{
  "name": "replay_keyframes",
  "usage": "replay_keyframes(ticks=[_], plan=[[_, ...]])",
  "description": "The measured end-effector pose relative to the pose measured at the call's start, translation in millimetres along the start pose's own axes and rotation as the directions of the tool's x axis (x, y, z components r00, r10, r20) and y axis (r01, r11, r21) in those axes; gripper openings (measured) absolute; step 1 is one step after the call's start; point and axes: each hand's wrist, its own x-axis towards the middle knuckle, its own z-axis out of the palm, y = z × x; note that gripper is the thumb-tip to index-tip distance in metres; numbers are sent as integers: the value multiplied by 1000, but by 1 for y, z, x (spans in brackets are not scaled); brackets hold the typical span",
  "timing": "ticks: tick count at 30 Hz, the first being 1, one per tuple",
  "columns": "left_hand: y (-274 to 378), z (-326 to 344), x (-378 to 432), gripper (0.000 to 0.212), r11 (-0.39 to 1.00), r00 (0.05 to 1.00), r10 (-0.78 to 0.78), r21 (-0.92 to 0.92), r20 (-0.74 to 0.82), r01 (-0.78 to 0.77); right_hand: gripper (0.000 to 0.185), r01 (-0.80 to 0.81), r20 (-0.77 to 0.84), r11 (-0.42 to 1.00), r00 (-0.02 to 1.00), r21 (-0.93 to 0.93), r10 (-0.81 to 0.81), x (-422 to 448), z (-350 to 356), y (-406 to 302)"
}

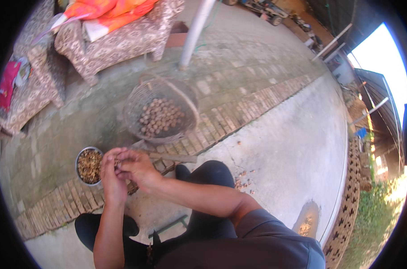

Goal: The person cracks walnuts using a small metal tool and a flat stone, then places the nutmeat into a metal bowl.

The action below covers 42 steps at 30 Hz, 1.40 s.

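My left hand [112, 175] and my right hand [138, 168] meet in front of me, fingertips together. Between them is a small brown piece, apparently of walnut [117, 162], mostly hidden by the fingers. Just left of my left hand stands a round metal bowl [77, 167] filled with walnut kernels [89, 166]. A wooden tool handle [176, 157] lies behind my right hand, its other end covered by the hand. Beyond it sits a wicker basket [131, 116] with an arched handle, holding many whole walnuts [159, 116].
Walnut shell bits [244, 181] are scattered on the concrete [274, 151] to my right. A brick strip [223, 116] borders the paving. A white post [193, 37] rises behind the basket, near a patterned sofa [122, 50] with orange cloth [112, 13]. A green metal bar [169, 226] lies between my legs.
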Motion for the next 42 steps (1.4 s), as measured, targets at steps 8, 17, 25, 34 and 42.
replay_keyframes(ticks=[8,17,25,34,42], plan=[[0,2,-3,26,992,997,69,112,-42,-64,23,-18,65,1000,998,-13,19,-5,-1,0],[-1,0,-2,32,869,981,192,460,25,-182,27,53,69,998,996,-22,-51,0,2,8],[-6,6,-4,34,774,962,260,579,79,-256,29,57,16,998,998,-15,-57,2,1,11],[0,12,-9,35,781,958,273,561,85,-272,28,29,-33,997,999,67,-27,6,2,16],[-3,21,-10,35,798,950,302,526,75,-295,27,6,-17,996,1000,85,-5,0,-5,8]])
